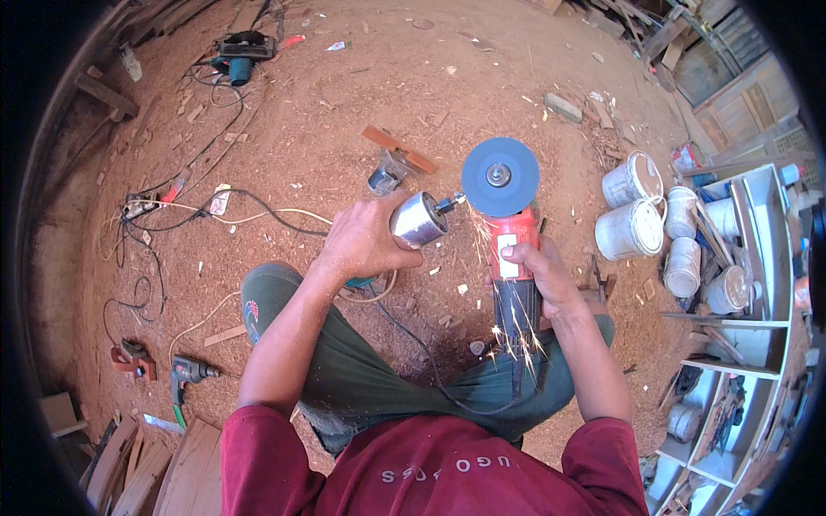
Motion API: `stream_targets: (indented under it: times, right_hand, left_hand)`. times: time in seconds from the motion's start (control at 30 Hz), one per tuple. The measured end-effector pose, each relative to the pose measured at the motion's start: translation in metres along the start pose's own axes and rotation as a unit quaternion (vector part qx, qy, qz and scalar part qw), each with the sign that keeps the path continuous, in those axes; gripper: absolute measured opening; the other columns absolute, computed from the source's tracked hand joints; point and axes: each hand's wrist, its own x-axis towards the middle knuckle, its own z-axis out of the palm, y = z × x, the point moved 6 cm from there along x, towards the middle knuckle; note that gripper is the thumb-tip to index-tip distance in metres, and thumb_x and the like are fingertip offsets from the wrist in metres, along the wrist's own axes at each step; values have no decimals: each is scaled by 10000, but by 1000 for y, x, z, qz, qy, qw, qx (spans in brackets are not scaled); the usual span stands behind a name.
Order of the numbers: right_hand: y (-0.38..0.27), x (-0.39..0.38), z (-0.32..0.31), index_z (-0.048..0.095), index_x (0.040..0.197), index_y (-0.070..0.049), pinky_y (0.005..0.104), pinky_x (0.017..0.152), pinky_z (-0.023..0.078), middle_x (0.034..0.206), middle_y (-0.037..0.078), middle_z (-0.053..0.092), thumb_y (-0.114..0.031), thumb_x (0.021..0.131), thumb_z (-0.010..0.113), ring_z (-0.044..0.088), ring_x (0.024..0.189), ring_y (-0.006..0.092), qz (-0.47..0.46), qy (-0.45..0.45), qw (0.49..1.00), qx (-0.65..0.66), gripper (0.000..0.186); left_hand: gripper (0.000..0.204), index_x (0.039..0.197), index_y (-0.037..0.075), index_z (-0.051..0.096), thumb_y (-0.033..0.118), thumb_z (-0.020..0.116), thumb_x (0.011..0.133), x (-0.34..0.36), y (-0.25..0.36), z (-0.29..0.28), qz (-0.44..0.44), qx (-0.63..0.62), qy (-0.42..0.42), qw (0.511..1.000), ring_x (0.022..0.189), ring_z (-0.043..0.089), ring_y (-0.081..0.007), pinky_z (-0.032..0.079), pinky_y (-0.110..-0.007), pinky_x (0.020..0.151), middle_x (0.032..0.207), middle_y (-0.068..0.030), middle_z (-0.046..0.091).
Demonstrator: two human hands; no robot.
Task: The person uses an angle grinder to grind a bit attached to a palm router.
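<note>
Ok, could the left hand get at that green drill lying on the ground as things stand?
Probably not right away. The left hand is wrapped around a silver power tool held to the blue grinding disc. The green drill lies unobstructed on the sawdust, off to the person's left.

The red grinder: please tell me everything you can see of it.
The grinder has a red body and a round blue disc with a metal hub at its centre, facing the camera. The right hand grips the body, disc end pointing away from the person. The bit of the silver tool in the left hand meets the disc's edge. Sparks fall toward the lap.
</note>
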Motion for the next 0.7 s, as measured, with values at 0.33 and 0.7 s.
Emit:
stream_targets:
  times: [0.33,0.7]
  right_hand:
    - [-3,0,1,542,1237,23,390,660,644,937,141,682,-248,826,713,737,746,241,4,-5,1000,-13,522]
    - [-35,3,-21,598,1145,-7,319,680,582,917,67,674,-96,839,743,686,747,149,-167,76,980,-83,351]
  left_hand:
    - [764,1268,90,668,347,836,569,-1,1,-1,-2,-3,-10,1000,957,717,-404,555,-483,856,997,-215,743]
    - [764,1288,118,648,358,839,589,-4,-13,-7,-20,17,42,999,981,715,-395,552,-489,857,1036,-200,744]
